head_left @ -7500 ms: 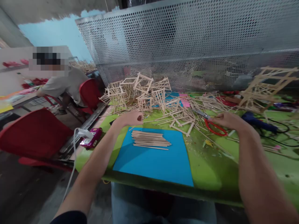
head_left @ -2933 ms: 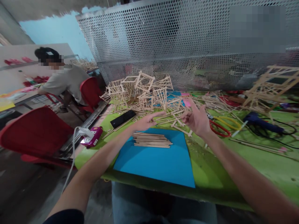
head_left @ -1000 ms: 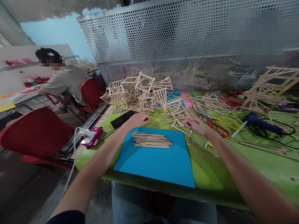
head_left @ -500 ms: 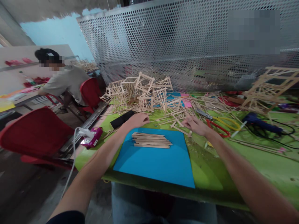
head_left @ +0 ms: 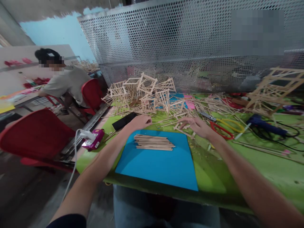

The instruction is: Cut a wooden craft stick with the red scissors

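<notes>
Covering the near part of the green table (head_left: 249,171), a blue sheet (head_left: 159,164) is seen, with a stick bundle (head_left: 154,142) on its far end. Behind the sheet, loose sticks (head_left: 182,123) are touched by the spread, empty right hand (head_left: 197,126); the left hand (head_left: 140,122) is curled at the far-left corner, its contents not discernible.

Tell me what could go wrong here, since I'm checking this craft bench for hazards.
The right hand reaches among loose sticks right beside the scissors, so a careless sweep might nick a finger. The glue gun lies close with its cord trailing; a snag could drag it. The left hand rests near the stacked sticks and might scatter them.
</notes>
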The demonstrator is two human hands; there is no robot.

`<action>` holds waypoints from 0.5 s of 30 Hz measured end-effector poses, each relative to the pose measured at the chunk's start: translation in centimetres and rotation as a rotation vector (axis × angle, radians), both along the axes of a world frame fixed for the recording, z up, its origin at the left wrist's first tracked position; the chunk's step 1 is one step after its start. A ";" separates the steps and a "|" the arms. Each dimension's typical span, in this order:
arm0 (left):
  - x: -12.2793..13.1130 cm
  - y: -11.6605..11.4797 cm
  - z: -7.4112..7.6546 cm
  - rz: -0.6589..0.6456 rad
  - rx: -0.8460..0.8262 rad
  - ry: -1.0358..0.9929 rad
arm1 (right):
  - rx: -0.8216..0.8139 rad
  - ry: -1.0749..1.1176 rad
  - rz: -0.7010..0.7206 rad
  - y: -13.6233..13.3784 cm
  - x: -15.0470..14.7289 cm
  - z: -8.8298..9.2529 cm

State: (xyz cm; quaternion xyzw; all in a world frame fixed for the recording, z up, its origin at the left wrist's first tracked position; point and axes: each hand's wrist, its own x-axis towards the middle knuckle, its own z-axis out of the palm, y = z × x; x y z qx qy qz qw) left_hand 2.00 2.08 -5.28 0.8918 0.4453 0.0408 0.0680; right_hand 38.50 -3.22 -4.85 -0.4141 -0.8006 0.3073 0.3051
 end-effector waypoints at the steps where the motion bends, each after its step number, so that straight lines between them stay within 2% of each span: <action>1: 0.0 0.0 0.0 -0.001 -0.001 -0.001 | 0.015 0.003 0.003 0.0 0.0 0.0; 8: 0.0 0.0 0.1 0.008 -0.007 -0.007 | -0.003 0.025 -0.027 0.6 0.9 -0.2; 15: 0.0 0.1 -0.1 0.002 -0.011 0.000 | 0.113 -0.264 -0.194 1.5 1.7 -0.5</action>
